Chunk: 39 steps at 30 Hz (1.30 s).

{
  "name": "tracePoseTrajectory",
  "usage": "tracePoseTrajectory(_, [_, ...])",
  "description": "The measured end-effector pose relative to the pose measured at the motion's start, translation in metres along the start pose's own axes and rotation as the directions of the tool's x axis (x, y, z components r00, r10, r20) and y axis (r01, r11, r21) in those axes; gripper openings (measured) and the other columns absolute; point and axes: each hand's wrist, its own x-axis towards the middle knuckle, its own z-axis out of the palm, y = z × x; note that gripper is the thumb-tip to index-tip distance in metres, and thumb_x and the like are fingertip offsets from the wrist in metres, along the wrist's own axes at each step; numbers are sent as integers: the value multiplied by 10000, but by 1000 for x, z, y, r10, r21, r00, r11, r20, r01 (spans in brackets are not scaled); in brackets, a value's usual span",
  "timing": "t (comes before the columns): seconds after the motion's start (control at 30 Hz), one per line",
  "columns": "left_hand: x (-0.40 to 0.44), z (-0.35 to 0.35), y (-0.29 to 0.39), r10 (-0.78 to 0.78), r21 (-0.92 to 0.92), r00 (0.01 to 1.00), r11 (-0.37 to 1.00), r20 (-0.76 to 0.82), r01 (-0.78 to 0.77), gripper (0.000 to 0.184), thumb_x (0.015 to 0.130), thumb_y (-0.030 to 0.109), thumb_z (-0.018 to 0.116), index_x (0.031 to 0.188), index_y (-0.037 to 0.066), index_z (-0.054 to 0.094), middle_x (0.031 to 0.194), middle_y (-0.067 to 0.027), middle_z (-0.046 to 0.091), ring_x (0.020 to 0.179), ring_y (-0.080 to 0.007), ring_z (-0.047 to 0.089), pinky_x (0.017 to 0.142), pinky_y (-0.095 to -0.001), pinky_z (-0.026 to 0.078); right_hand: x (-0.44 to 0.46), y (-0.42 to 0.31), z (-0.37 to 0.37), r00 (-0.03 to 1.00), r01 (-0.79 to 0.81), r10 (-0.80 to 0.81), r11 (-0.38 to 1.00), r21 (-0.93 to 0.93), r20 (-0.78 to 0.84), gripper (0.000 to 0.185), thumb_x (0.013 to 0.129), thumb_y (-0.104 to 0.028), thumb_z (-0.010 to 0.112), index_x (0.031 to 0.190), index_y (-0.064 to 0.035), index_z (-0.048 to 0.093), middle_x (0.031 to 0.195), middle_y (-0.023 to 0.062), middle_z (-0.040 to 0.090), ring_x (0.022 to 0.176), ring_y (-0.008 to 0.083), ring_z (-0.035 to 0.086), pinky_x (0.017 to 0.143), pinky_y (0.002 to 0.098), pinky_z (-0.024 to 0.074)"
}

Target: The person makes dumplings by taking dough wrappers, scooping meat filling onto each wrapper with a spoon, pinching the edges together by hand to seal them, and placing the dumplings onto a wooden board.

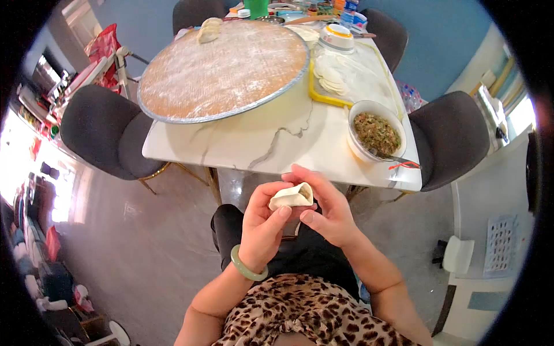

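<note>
A partly folded dumpling [290,197] is held between my two hands, above my lap and just short of the table edge. Its left side is pinched together, while the right end gapes and shows a little filling inside. My left hand [262,216], with a pale green bangle at the wrist, closes on the dumpling's left side with thumb and fingers. On the other side, my right hand [329,210] curves around the open end, thumb below it. Beyond, a white bowl [353,138] of minced filling [376,132] stands at the table's right corner, a utensil resting in it.
A large round floured board [225,69] covers the table's left part, several finished dumplings [209,30] at its far edge. Round wrappers [331,78] lie on a yellow-rimmed tray [330,100] beside a white and orange container [336,37]. Grey chairs [95,130] flank the marble-patterned table [231,144].
</note>
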Motion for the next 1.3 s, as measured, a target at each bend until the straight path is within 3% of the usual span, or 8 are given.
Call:
tracePoseTrajectory(0.1, [0,8,0,-7,-5,1000,1000,26,8,375,911,191,623,1195,31,438,1158,-118,578,1019,-253,620,882,-370,521,0,-6,-2,998,68,-67,994,-83,19,566,847,-148,629,1361,-18,433,1326,117,514,1212,247,485,1029,365,361])
tracePoseTrajectory(0.17, [-3,9,-4,31,57,999,998,-21,-30,366,911,195,626,1188,42,442,1129,-85,574,1021,-196,594,882,-332,503,1,-14,-4,973,224,-228,906,-359,31,490,869,-162,589,1322,-8,482,1274,143,554,1193,296,504,1014,382,382])
tracePoseTrajectory(0.47, [-10,20,-4,12,178,1000,984,-12,-9,366,912,194,626,1186,32,445,1108,-66,564,1011,-152,567,897,-318,480,-8,-23,-11,914,318,-405,698,-641,12,323,887,-167,560,1164,-12,621,1215,140,616,1128,315,578,955,399,434])
tracePoseTrajectory(0.6, [-12,13,-7,43,138,996,989,76,-53,364,924,136,599,1225,1,446,1167,-91,566,1073,-160,561,955,-349,478,-11,-21,-13,916,352,-396,704,-617,71,394,889,-180,560,1245,-10,565,1293,142,564,1212,325,517,1013,413,381])
tracePoseTrajectory(0.77, [-10,21,3,8,152,999,988,32,-13,353,918,196,620,1173,8,463,1082,-87,587,1000,-168,580,891,-309,485,0,-26,-19,960,242,-199,943,-227,195,583,905,-243,552,1396,16,375,1430,147,422,1339,335,361,1099,427,255])
tracePoseTrajectory(1.1, [-17,6,-6,-10,170,998,985,68,-2,312,925,92,592,1199,0,474,1111,-57,589,1021,-113,568,878,-260,473,1,-47,-28,908,412,-202,594,-691,367,431,892,-288,571,1258,-61,552,1357,83,513,1259,272,478,1037,498,340])
tracePoseTrajectory(1.23, [-13,10,-2,-5,221,996,975,89,-14,312,925,98,594,1199,-2,481,1105,-53,588,1006,-112,575,876,-256,474,3,-35,-26,921,387,-217,619,-684,324,434,894,-287,568,1263,-59,549,1361,89,509,1281,269,454,1056,489,320])
tracePoseTrajectory(1.3, [-11,10,0,-8,229,996,973,91,-13,311,926,99,594,1199,-2,484,1101,-52,587,1000,-111,578,876,-255,473,6,-30,-22,954,290,-223,858,-423,201,415,898,-281,562,1253,-67,560,1357,86,513,1296,255,437,1072,486,299])
